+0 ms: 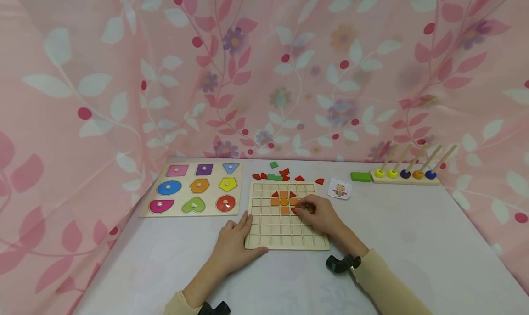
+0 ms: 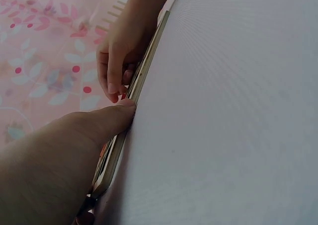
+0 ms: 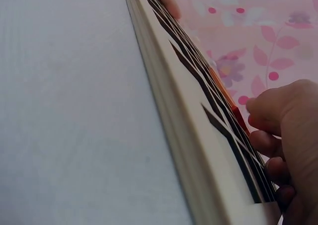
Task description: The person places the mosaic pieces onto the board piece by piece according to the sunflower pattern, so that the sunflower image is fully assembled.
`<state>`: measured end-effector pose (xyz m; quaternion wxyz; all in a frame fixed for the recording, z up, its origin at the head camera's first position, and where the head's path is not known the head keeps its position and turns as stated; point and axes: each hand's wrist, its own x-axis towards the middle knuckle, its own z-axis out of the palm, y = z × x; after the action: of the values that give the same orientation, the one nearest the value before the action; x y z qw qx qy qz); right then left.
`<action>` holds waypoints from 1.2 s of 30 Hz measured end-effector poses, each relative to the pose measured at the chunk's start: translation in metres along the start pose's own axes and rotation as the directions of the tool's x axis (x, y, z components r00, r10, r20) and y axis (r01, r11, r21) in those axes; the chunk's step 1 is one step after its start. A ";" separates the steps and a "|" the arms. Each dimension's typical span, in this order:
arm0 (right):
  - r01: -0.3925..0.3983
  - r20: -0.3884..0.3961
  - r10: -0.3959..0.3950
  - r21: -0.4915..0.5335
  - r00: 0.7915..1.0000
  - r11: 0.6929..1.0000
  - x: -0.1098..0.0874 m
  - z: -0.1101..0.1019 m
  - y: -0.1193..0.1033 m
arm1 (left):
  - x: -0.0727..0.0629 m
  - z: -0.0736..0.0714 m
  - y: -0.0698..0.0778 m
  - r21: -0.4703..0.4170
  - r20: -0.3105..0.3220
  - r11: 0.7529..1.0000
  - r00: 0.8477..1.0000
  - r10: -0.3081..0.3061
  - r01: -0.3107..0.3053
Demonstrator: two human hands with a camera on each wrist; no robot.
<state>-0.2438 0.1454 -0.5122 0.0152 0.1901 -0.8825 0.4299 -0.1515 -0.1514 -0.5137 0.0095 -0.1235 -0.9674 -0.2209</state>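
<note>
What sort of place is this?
Probably a staged tabletop recording spot: a pink floral cloth backs a white table, which holds wooden toys such as a grid board and shape puzzle.

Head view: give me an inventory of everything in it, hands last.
Grid board: 1, pale wood, mid-table
Orange pieces: 5, orange, on grid board
Red pieces: several, red, on and behind grid board
Green pieces: several, green, behind grid board
Shape board: 1, pale, left
Knobbed shapes: 9, mixed colours, on shape board
Card: 1, patterned white, right of grid board
Green block: 1, green, beside peg stand
Peg stand: 1, pale wood, far right
Beads: 5, yellow, dark, orange, blue, on pegs
Table: 1, white, below
Floral cloth: pink, behind
Wrist devices: 2, black, at wrists
Sleeves: 2, beige
Left hand: 1, grid board's near-left corner
Right hand: 1, at a red piece
</note>
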 end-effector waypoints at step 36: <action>0.044 -0.043 -0.047 -0.062 0.998 0.997 0.001 0.004 -0.005 | -0.001 -0.003 0.003 -0.026 0.003 1.000 1.000 -0.015 0.015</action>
<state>-0.2427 0.1397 -0.5109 0.0503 0.2000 -0.8901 0.4065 -0.1505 -0.1505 -0.5099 0.0050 -0.1169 -0.9653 -0.2335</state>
